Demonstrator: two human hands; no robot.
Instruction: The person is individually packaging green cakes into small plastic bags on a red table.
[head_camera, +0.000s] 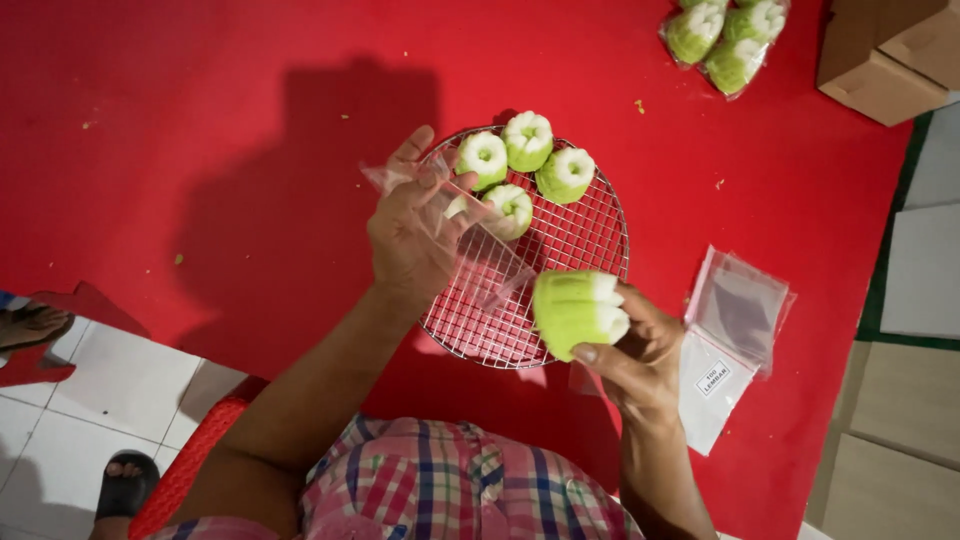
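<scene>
Right hand (635, 355): pinching a green-and-white steamed cake (578, 311) over the wire rack's (585, 240) near edge.
Left hand (412, 230): fingers gripping a clear plastic bag (480, 255) above the rack.
Rack's far edge: four more cakes (525, 165).
Red table (200, 150), right edge: stack of empty bags (730, 340).

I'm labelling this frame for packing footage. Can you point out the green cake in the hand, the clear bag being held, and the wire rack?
green cake (575, 312), head view, on its ridged green side.
clear bag (478, 255), head view, mid-film.
wire rack (580, 240), head view, bare mesh.
</scene>
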